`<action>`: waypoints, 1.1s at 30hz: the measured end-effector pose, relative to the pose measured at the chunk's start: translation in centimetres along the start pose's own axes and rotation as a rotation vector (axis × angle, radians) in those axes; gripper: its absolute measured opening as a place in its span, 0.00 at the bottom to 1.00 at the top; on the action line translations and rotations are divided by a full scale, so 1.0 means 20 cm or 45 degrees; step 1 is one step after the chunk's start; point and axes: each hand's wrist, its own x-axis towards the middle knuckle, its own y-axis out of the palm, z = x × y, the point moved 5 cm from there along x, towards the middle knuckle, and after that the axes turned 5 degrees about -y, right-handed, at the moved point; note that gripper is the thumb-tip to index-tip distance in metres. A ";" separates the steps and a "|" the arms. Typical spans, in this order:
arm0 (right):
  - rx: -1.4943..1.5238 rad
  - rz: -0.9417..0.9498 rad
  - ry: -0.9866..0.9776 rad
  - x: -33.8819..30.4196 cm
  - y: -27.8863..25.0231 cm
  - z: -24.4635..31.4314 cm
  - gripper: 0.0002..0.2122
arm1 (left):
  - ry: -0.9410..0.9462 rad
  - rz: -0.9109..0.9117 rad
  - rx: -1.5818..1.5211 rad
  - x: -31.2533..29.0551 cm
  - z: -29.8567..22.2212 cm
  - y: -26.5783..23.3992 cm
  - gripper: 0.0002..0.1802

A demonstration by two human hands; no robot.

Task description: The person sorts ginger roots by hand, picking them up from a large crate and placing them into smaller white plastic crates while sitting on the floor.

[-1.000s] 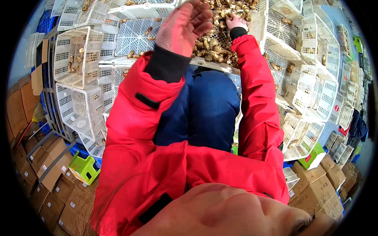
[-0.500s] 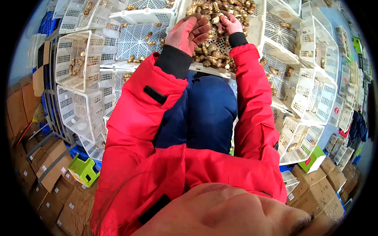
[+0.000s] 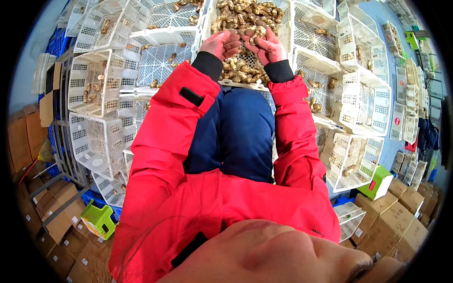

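Note:
A heap of brown-and-cream mushrooms [image 3: 264,12] fills much of a white plastic crate [image 3: 286,19] before my knees. My right hand [image 3: 270,48], palm turned inward, is closed around a stubby mushroom [image 3: 258,32] over the middle of the crate. To its left, at the crate's left side, my left hand [image 3: 221,44] has loosely curled fingers, apart, with nothing visible in them. Both hands have dirt on the fingers. More mushrooms [image 3: 243,70] lie at the crate's near end, below my hands, where part of the mesh bottom shows.
White mesh crates stand on both sides, each with a few mushrooms: a left crate [image 3: 163,59], a tipped left crate [image 3: 92,80], a right crate [image 3: 318,40] and a nearer right crate [image 3: 316,89]. Cardboard boxes [image 3: 389,224] and a green crate [image 3: 98,219] sit lower down.
My right hand has come nearer to me and turned its palm inward, with a mushroom showing in its fingers. My left hand's fingers have curled slightly. The whole view has shifted a little.

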 end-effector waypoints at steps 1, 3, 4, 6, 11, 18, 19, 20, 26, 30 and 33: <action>-0.006 0.045 -0.011 0.00 0.01 0.00 0.25 | 0.008 0.003 0.003 0.01 0.00 0.00 0.14; -0.031 -0.087 0.034 -0.01 0.04 0.00 0.22 | 0.017 -0.009 0.008 -0.01 0.00 0.00 0.14; 0.011 -0.165 0.039 -0.01 0.01 -0.01 0.22 | 0.033 -0.024 0.010 -0.01 0.00 0.00 0.15; 0.059 -0.255 0.067 0.00 -0.07 -0.02 0.22 | 0.042 0.007 0.020 -0.01 0.00 0.02 0.15; 0.182 -0.372 0.170 -0.02 -0.15 -0.07 0.19 | 0.041 -0.021 -0.007 -0.02 -0.01 0.04 0.16; -0.262 -0.316 0.058 0.00 0.01 0.00 0.17 | 0.073 -0.083 0.053 0.00 0.00 0.02 0.16; -0.279 -0.295 0.043 0.01 0.01 0.02 0.19 | 0.075 -0.114 0.067 -0.01 0.01 0.04 0.17; -0.361 -0.291 0.044 0.01 -0.01 0.08 0.20 | 0.025 0.010 0.048 0.01 0.04 0.10 0.20; -1.050 -0.091 0.020 0.03 0.19 0.09 0.24 | -0.011 0.174 -0.122 -0.09 0.03 0.21 0.34; -1.182 -0.168 -0.090 0.03 0.34 0.20 0.19 | 0.064 0.033 -0.280 -0.07 0.01 0.16 0.26; -1.154 -0.183 0.044 0.03 0.30 0.21 0.19 | 0.115 -0.014 -0.146 -0.07 0.00 0.15 0.20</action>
